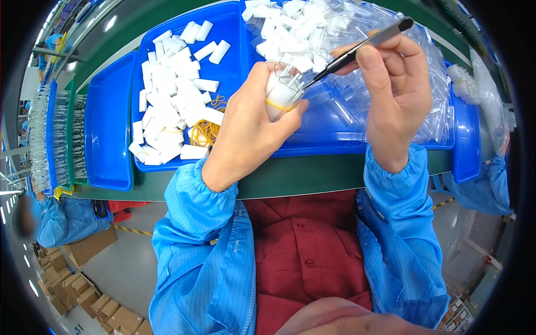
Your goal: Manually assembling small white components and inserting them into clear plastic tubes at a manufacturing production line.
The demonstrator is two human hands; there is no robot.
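My left hand (pixel 248 125) is closed around a white bundle (pixel 283 92) that looks cylindrical, with a yellow rubber band around it and thin bent wire at its top end. Between the thumb and fingers of my right hand (pixel 397 92) is a pair of dark tweezers (pixel 349 57). Their tip points down to the left and meets the bundle's top edge; whether it grips anything there is too small to tell. Left of my left hand, many small white blocks (pixel 176 84) lie in a blue tray (pixel 237 47), beside a tangle of yellow rubber bands (pixel 204 134).
Another blue tray (pixel 312 148) holds more white pieces (pixel 296 25) and clear plastic tubes (pixel 413 106). A blue tray (pixel 109 123) stands at left, beyond it racks of thin parts (pixel 61 134). At right is a narrow blue tray (pixel 466 134). A co-worker in blue (pixel 70 220) sits at left.
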